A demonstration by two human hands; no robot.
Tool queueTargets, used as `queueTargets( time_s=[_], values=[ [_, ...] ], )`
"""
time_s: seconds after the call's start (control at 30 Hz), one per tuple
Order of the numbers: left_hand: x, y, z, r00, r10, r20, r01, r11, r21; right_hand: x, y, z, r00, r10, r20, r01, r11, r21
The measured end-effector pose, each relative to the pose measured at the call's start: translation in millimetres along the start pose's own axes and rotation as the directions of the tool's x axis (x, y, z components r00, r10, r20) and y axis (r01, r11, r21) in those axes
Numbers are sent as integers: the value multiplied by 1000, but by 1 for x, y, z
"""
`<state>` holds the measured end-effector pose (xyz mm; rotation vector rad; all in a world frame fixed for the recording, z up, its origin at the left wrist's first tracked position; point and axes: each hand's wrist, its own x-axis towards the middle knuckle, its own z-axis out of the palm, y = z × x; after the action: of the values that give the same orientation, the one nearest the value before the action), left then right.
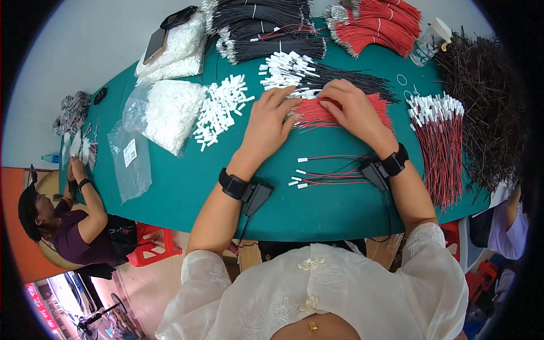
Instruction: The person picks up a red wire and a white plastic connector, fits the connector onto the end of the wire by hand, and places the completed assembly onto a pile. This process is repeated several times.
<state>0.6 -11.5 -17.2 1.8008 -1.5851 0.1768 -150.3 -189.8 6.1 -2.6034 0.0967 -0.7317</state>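
A fanned layer of red wires [371,110] lies on the green table in front of me. My left hand [269,120] is at its left end, thumb and fingers closed around the wire ends. From above, my right hand [357,110] has its curled fingers and thumb closed on the same red wires; the exact fingertip contact is partly hidden. Just beyond my hands rests a pile of black wires [357,78] with white connectors [289,71]. Nearer to me, between my forearms, several red and black wires [334,180] with white connector ends lie loose.
Loose white connectors [221,110] and a plastic bag of them [173,113] lie left. Black bundles [266,25] and red bundles [377,25] sit at the back. Finished-looking red-black wires [442,153], a clear bottle [430,42] and dark wire heap [487,102] are right. A co-worker [79,226] sits left.
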Motion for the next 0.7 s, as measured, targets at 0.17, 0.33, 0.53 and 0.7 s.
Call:
queueTargets(
  time_s=[0.17, 0.33, 0.53, 0.7],
  values=[
    [2, 0, 2, 1000, 0, -14, 1, 999, 41, 0, -9, 1, 997, -15, 72, 15, 1000, -1],
    [2, -2, -2, 994, -85, -70, 76, 990, -119, -1, -9, 4, 993, -85, 81, 87, 996, -22],
    [0, 0, -8, 963, -231, -140, 203, 961, -188, -2, -5, 9, 989, -149, 25, 149, 989, -16],
    [0, -3, -11, 940, -292, -175, 255, 945, -206, -2, -6, 14, 990, -100, -101, 109, 990, 86]
  ],
)
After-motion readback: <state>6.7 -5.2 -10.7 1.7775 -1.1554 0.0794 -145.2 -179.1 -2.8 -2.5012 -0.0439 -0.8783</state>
